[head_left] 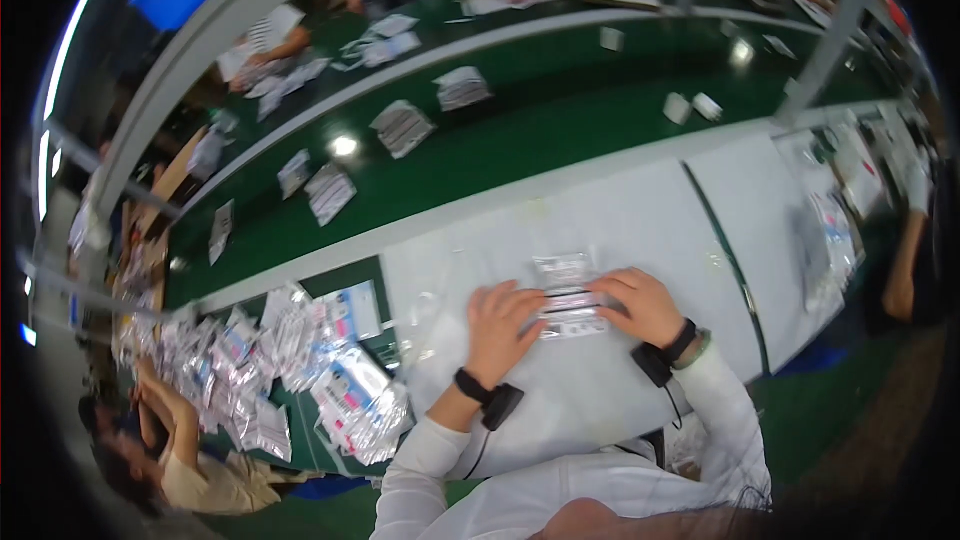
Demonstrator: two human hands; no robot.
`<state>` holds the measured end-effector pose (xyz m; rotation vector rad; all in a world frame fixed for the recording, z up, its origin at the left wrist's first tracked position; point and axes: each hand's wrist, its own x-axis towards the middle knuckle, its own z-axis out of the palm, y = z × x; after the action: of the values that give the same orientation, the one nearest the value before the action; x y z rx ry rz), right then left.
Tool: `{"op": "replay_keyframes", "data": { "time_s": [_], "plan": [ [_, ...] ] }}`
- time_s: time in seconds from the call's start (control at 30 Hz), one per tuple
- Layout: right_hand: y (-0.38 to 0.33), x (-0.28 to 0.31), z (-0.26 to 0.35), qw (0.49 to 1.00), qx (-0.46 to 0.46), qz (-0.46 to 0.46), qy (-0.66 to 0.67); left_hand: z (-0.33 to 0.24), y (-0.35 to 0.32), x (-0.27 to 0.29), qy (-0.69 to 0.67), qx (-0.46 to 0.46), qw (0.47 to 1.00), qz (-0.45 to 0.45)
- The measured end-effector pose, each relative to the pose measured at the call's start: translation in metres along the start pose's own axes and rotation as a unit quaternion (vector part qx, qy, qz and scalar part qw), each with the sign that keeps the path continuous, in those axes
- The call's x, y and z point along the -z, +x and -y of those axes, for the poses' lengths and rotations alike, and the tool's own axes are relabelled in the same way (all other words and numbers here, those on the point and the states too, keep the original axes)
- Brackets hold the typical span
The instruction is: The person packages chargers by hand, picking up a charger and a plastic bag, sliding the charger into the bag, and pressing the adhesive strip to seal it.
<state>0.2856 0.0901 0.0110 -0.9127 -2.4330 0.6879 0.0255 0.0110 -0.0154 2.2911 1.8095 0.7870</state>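
Your left hand point(503, 325) and right hand point(642, 308) both grasp a silver foil packet point(574, 323), one at each side, fingers bent inward and thumbs toward you. The packet lies between your hands on the white tabletop point(560, 400), dark bands running across its middle; its upper part sticks out beyond your fingertips, its lower part shows between your thumbs — the blur hides how firmly each hand pinches it.

You wear a black band on each wrist, each with a small black box beside it.

To your left, just past the white surface, silver packets with blue and pink print lie in a loose heap point(360, 395), a co-worker in a pale yellow top reaching in at its far side. To your right, a dark strip point(728, 255) divides the white surface; farther over are more packets and another person's arm.

Ahead runs a green conveyor belt point(540, 140) — several packets lie spread along its left half, small white pieces toward its right. Other people sit beyond it.
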Motion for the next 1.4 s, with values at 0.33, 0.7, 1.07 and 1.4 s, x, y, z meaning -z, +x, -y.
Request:
{"op": "replay_keyframes", "data": {
  "time_s": [0.33, 0.7, 1.07, 1.4],
  "plan": [
    [-0.020, -0.008, -0.003, 0.999, -0.014, -0.032, 0.008, -0.005, -0.008, -0.025, -0.077, -0.009, 0.997, -0.023],
    [-0.009, -0.012, -0.018, 0.999, -0.036, -0.010, 0.038, -0.002, -0.001, -0.032, -0.080, -0.035, 0.993, -0.078],
    [-0.011, -0.016, 0.005, 0.995, -0.035, -0.068, 0.057, -0.009, -0.010, -0.024, -0.053, -0.036, 0.995, -0.074],
    [-0.028, 0.002, -0.024, 0.990, -0.075, -0.114, -0.040, 0.008, -0.009, -0.004, -0.019, 0.013, 0.999, -0.050]
  ]
}}
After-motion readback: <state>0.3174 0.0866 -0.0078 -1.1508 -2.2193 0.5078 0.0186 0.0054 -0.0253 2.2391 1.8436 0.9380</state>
